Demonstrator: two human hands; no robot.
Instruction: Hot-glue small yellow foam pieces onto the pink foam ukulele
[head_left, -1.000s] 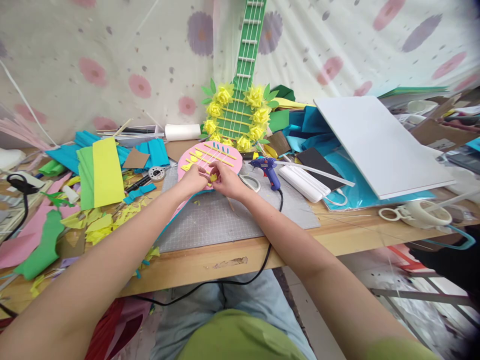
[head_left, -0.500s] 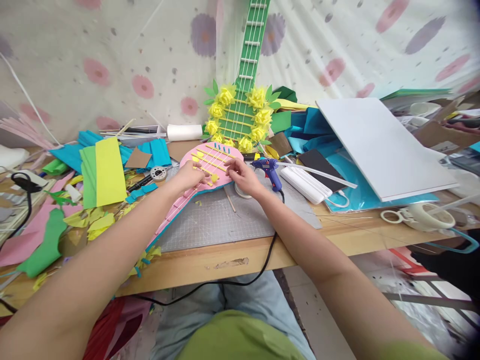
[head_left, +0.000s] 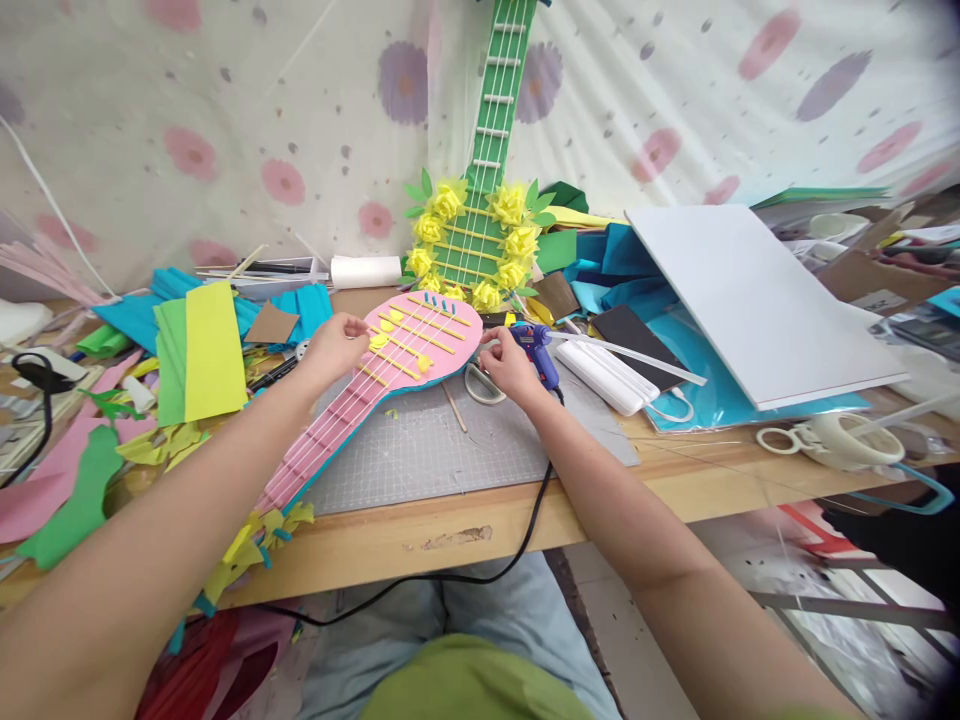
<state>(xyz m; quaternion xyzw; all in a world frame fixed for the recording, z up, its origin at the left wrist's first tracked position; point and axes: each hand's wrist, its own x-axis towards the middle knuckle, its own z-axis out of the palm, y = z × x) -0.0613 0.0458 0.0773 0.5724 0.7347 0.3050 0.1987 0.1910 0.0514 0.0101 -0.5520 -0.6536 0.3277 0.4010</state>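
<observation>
A pink paper guitar with a blue side lies flat and aslant, its neck pointing toward me on the left. White strings, yellow strips, small yellow petal-like pieces and blue pegs sit on its face. My left hand is closed at the left edge of the body, its fingertips against the rim. At the opposite edge, my right hand has its thumb and fingers curled in at the rim. Close to the right hand lies a blue glue gun, with a roll of tape beneath the fingers.
A green guitar with yellow flowers leans upright behind. A grey cutting mat lies under the pink guitar. Coloured paper scraps crowd the left; a white board and white power strip occupy the right. A black cable hangs over the edge.
My hands have moved apart, from over the strings to the two sides of the guitar body. The guitar itself looks nearly unmoved, while the view has shifted slightly.
</observation>
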